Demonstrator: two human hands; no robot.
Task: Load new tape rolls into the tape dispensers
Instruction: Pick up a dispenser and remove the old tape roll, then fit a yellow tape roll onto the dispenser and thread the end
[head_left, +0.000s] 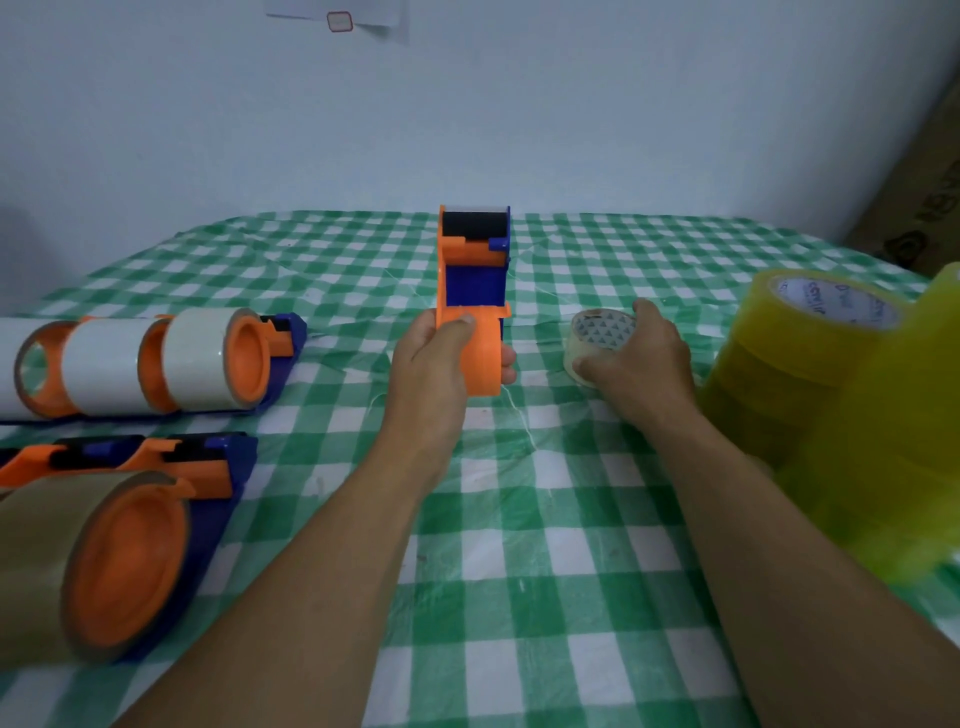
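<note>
An orange and blue tape dispenser (474, 270) with no roll on it stands upright at the middle of the table, its black roller end pointing away from me. My left hand (441, 358) grips its round orange hub end. To its right a clear tape roll (597, 338) lies flat on the checked cloth. My right hand (641, 361) rests over this roll with the fingers wrapped around its rim.
Loaded dispensers with white rolls (171, 358) lie at the left, and ones with brown rolls (104, 551) at the near left. A stack of yellowish tape rolls (810, 364) stands at the right, close to my right forearm. A cardboard box (919, 208) leans at the far right.
</note>
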